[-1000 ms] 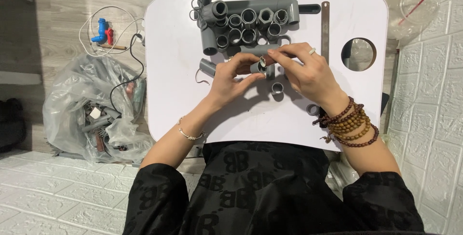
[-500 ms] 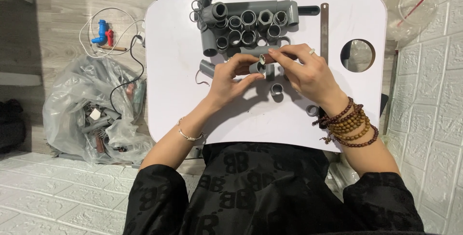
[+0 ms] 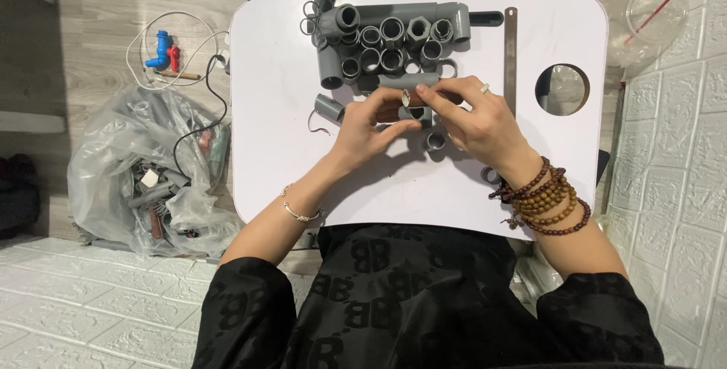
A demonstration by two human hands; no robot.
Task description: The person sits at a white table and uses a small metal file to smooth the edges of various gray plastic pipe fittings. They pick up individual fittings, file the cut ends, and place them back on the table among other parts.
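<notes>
My left hand (image 3: pixel 369 125) and my right hand (image 3: pixel 477 118) meet over the middle of a white lap table (image 3: pixel 273 134). Both pinch the same small grey pipe fitting (image 3: pixel 413 112), the left from below and the right from above. A short grey pipe ring (image 3: pixel 435 142) lies on the table just under my right hand. Another grey fitting (image 3: pixel 329 106) lies to the left of my left hand. Wooden bead bracelets (image 3: pixel 547 199) wrap my right wrist, and a thin bangle is on my left wrist.
A cluster of grey pipe fittings (image 3: pixel 390 40) sits at the table's far edge, with a metal ruler (image 3: pixel 510 55) and a round cup hole (image 3: pixel 562 90) to the right. On the floor left lie a clear plastic bag of parts (image 3: pixel 144 172) and white cable (image 3: pixel 170 43).
Both hands stay on the fitting with only slight finger shifts around it. Nothing else has moved.
</notes>
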